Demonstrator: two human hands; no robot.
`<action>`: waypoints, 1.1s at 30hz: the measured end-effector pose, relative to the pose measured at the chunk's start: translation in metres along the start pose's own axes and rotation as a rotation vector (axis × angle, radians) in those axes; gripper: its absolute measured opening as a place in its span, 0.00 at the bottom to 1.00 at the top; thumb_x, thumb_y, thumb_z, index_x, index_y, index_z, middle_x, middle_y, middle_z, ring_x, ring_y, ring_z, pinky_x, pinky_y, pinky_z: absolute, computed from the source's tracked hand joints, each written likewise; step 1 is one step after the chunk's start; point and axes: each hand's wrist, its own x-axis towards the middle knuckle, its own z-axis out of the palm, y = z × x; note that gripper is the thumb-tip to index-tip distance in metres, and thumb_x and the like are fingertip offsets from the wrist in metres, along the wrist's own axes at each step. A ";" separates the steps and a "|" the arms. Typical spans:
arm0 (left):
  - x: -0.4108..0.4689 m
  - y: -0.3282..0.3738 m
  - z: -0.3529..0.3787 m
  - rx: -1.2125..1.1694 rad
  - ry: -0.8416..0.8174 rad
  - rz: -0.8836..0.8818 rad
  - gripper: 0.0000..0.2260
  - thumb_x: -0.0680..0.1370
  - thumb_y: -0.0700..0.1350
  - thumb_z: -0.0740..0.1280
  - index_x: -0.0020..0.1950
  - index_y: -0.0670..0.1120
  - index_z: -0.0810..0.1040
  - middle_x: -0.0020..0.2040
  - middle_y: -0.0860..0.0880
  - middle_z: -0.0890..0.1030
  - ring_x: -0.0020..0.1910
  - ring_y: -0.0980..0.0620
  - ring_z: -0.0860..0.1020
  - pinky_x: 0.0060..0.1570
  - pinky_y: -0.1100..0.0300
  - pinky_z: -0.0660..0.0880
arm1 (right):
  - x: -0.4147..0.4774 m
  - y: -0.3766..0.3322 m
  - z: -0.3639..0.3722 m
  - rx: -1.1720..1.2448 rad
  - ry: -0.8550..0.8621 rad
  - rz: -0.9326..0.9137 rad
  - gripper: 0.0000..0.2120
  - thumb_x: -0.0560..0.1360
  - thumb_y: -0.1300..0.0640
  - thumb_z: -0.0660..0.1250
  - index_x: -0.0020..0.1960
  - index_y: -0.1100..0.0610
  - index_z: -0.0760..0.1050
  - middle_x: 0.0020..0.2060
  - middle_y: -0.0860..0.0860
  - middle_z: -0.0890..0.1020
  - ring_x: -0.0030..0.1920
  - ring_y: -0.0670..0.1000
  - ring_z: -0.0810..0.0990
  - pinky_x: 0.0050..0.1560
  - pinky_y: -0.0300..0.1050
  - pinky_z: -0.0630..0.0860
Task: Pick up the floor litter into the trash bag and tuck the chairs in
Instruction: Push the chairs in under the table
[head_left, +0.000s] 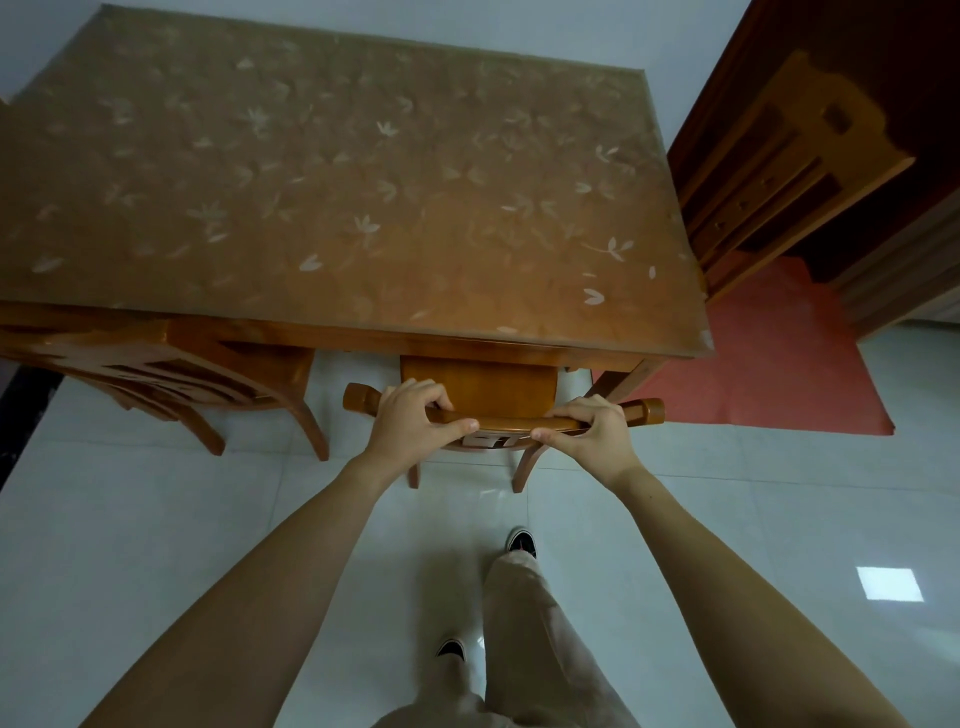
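A wooden chair (475, 387) stands at the near edge of the wooden table (332, 182), its seat partly under the tabletop. My left hand (413, 418) grips the left part of the chair's top rail, fingers curled over it and thumb along the near side. My right hand (589, 434) grips the right part of the same rail in the same way. Both arms are stretched forward. No litter or trash bag is in view.
A second wooden chair (171, 374) sits tucked at the table's left near side. A third chair (769, 166) stands at the table's right end, beside a dark wooden door. A red mat (769, 364) lies on the white tiled floor. My feet are behind the chair.
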 end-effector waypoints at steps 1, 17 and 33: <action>0.004 0.000 -0.001 0.000 0.003 0.001 0.16 0.68 0.62 0.73 0.35 0.55 0.71 0.37 0.58 0.75 0.43 0.55 0.73 0.47 0.57 0.61 | 0.004 -0.001 -0.001 0.001 -0.001 0.007 0.24 0.64 0.31 0.69 0.48 0.47 0.84 0.39 0.40 0.82 0.45 0.45 0.74 0.49 0.51 0.73; 0.038 -0.003 -0.006 -0.013 -0.005 -0.014 0.18 0.65 0.68 0.68 0.35 0.54 0.72 0.37 0.59 0.76 0.42 0.56 0.74 0.47 0.57 0.64 | 0.038 0.001 -0.001 0.008 0.021 0.027 0.27 0.62 0.27 0.68 0.48 0.46 0.84 0.38 0.39 0.81 0.45 0.46 0.75 0.50 0.56 0.75; 0.015 0.036 -0.021 0.262 -0.102 0.042 0.14 0.79 0.52 0.63 0.60 0.47 0.78 0.53 0.50 0.80 0.54 0.48 0.77 0.54 0.50 0.72 | 0.015 -0.014 -0.014 -0.092 0.004 -0.047 0.22 0.73 0.44 0.71 0.65 0.51 0.77 0.58 0.47 0.80 0.62 0.50 0.72 0.67 0.52 0.68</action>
